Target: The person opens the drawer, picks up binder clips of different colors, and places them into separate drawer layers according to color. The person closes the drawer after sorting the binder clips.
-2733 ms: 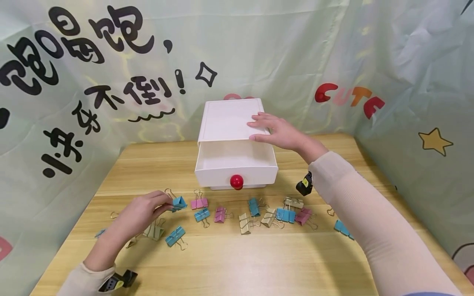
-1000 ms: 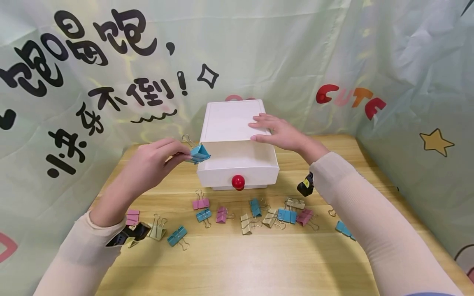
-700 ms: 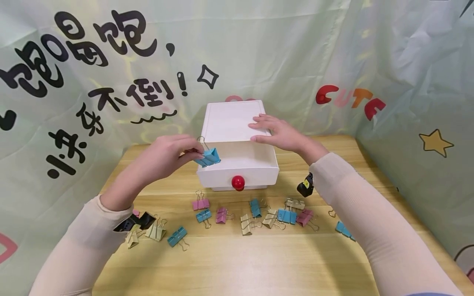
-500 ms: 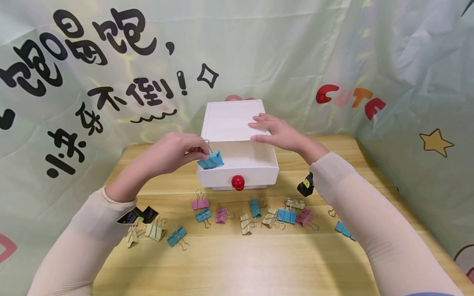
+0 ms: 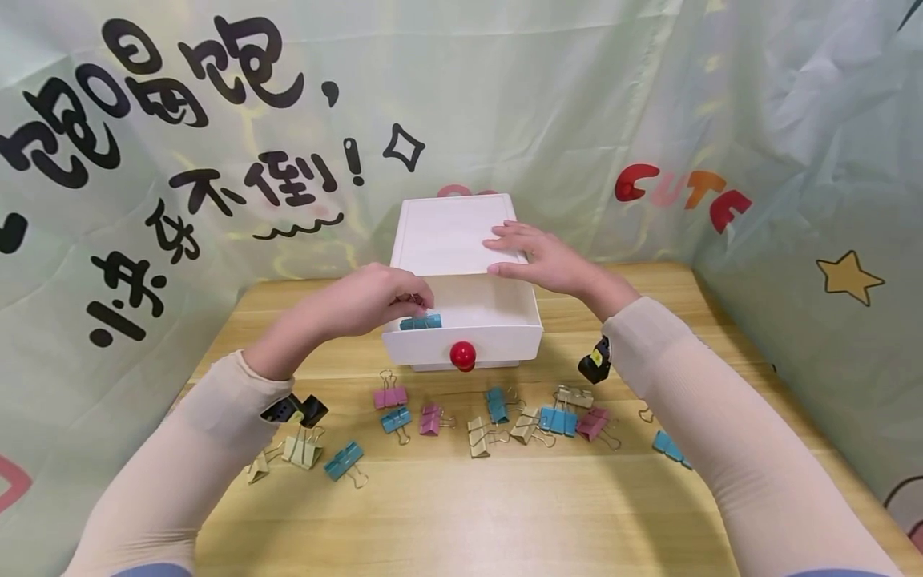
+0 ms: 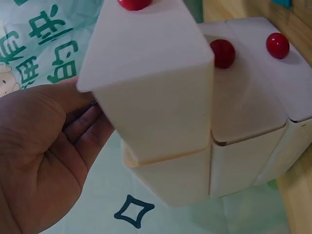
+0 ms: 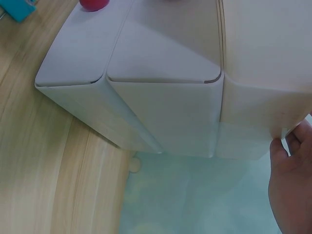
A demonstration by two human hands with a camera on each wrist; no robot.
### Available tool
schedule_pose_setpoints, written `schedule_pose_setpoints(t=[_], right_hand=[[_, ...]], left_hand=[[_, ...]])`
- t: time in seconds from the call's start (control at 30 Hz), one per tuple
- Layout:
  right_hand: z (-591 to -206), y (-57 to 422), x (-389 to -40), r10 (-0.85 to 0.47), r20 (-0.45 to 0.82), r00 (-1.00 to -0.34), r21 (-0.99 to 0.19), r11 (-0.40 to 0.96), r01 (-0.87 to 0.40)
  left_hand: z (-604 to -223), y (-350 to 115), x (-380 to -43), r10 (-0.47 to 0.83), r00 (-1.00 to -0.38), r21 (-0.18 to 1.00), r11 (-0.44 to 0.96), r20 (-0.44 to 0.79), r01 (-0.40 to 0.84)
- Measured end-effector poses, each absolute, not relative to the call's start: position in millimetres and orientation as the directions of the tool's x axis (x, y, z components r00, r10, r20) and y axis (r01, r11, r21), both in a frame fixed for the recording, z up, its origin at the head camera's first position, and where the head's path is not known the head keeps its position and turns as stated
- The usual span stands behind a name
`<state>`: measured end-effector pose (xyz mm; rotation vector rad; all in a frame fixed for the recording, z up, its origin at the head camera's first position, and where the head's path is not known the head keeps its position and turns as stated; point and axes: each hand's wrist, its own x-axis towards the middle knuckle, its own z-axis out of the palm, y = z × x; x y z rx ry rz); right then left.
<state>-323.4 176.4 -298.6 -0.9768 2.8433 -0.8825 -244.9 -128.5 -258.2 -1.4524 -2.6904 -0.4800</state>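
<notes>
A blue binder clip (image 5: 421, 322) is pinched between the nearly closed fingers of the left hand (image 5: 375, 296), just inside the pulled-out drawer (image 5: 501, 343) of a white box (image 5: 447, 232). The box top is touched by the right hand (image 5: 541, 255), its fingers parted and nothing gripped. Pink, blue and cream clips (image 5: 390, 397) are scattered across the desk (image 5: 497, 513).

The drawer box (image 5: 450, 228) is white, its knob (image 5: 463, 356) red. The clips (image 5: 343, 460) are blue, pink and pale yellow. The table (image 5: 476, 517) has light-brown wood grain, the pale green cloth (image 5: 519, 96) black writing.
</notes>
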Motion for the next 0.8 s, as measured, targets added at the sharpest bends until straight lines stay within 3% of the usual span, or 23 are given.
schedule_pose_setpoints(t=[0.27,0.53,0.8], right_hand=[[-299.3,176.1,-323.3,-0.568,0.18,-0.803,-0.515,0.641,-0.569],[-300.0,176.2,-324.4,-0.576,0.184,-0.797,-0.516,0.634,-0.577],[-297.6,176.3,-322.5,-0.582,0.177,-0.794,-0.504,0.639,-0.581]], left_hand=[[-264.6,-133.5,-240.8,0.788,-0.538,0.129,0.526,0.299,0.841],[-272.1,-150.1,-225.9,0.741,-0.591,0.17,0.569,0.318,0.805],[-279.9,-168.6,-213.0,0.708,-0.582,0.164,0.569,0.399,0.805]])
